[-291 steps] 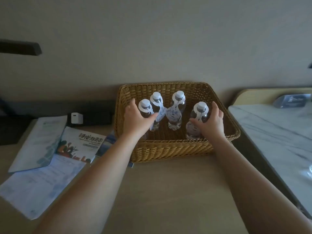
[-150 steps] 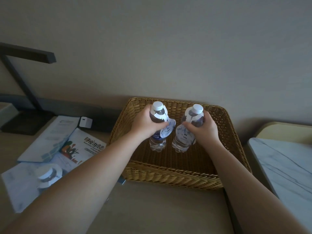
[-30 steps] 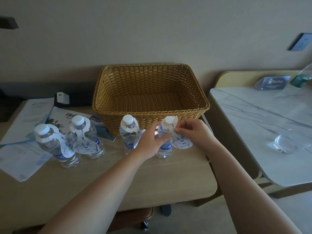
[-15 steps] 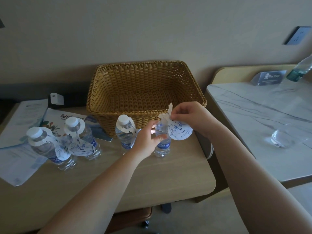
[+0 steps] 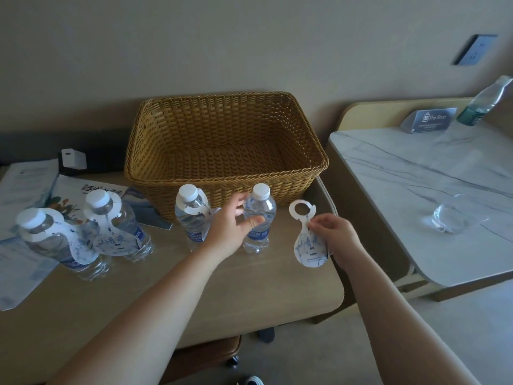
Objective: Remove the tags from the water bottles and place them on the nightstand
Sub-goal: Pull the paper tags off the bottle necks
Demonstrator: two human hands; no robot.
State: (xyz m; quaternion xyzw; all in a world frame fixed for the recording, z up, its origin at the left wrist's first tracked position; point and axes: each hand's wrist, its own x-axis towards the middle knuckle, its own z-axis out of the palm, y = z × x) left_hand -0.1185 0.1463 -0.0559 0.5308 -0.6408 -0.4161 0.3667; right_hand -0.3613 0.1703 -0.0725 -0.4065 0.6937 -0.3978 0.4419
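Your right hand (image 5: 331, 237) pinches the freed white paper bottle tag with blue print (image 5: 308, 240) by its narrow waist, thumb and fingers curled on it. The tag hangs upright in the air, ring hole at the top and round lobe at the bottom, just right of the bare clear plastic water bottle with a white cap (image 5: 258, 218) it seems to have come from. Your left hand (image 5: 231, 226) sits at that bottle with fingers spread and loosely bent, thumb touching its front; whether it truly grips I cannot tell.

Taking the woven wicker basket (image 5: 224, 151) as the landmark, the bare bottle stands just in front of its right half, a second tagged bottle (image 5: 192, 218) in front of its middle, and two more tagged bottles (image 5: 111, 226) front-left of it. All stand upright on the tan wooden tabletop (image 5: 194, 290).

The white marble-topped stand (image 5: 416, 173), probably the nightstand, lies well to the right of the basket, on the right hand's side, so that hand looks nearer for carrying things over. A glass (image 5: 449, 218), a small sign (image 5: 429, 120) and a green-labelled bottle (image 5: 483, 102) already sit there, with bare room in front. Papers (image 5: 25, 184) lie left of the basket
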